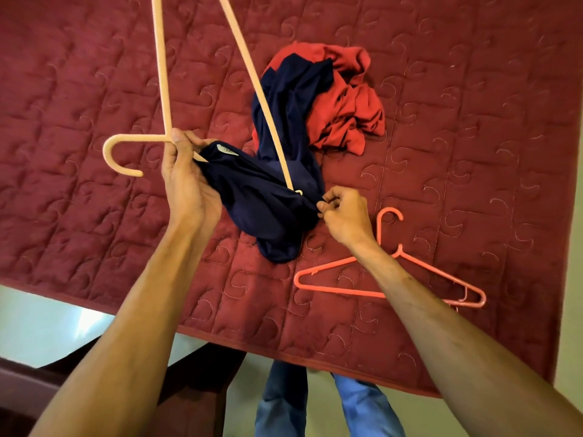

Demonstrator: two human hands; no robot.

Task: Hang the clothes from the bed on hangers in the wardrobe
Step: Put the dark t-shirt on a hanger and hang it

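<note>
A navy garment [268, 197] is lifted off the maroon quilted bed [473, 137], with one end trailing on the bed. A cream plastic hanger [164, 89] is partly inside it. My left hand [186, 181] grips the hanger's neck near the hook together with the garment's collar. One hanger arm pokes into the cloth by my right hand [344, 212], which pinches the navy fabric at that end. A crumpled red garment [347, 102] lies on the bed behind the navy one.
A pink hanger [394, 279] lies flat on the bed at the lower right, partly under my right forearm. The bed's near edge runs across the bottom, with my legs in blue jeans [284, 405] and pale floor below. A dark piece of furniture [195, 389] stands at lower left.
</note>
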